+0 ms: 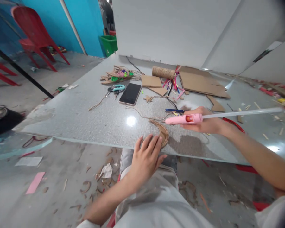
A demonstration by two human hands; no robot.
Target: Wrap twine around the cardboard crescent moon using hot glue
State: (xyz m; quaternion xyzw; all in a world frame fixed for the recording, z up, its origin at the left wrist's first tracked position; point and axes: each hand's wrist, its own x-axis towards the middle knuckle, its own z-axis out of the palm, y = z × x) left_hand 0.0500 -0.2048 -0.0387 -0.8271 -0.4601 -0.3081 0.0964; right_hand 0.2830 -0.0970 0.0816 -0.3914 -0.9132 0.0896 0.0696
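Note:
A pink hot glue gun point(184, 119) with a long clear glue stick point(242, 113) out of its back is gripped in my right hand point(201, 122). Its nozzle points left, just above a crescent-shaped cardboard piece point(165, 134) edged with twine. My left hand point(147, 152) lies flat with fingers stretched out, its fingertips on the lower part of the crescent at the table's front edge. From the crescent's upper tip area a loose strand of twine point(142, 115) runs back across the table. Behind it lies a small cardboard star point(148, 98) with twine.
On the glass-topped table point(97, 123) are a phone point(130, 93), turquoise-handled snips point(118, 87), a twine roll point(163, 72), cardboard sheets point(199, 82), a blue pen point(174, 110) and red-handled pliers point(234, 124). Decorated twine pieces point(117, 75) lie at the back left. Scraps litter the floor.

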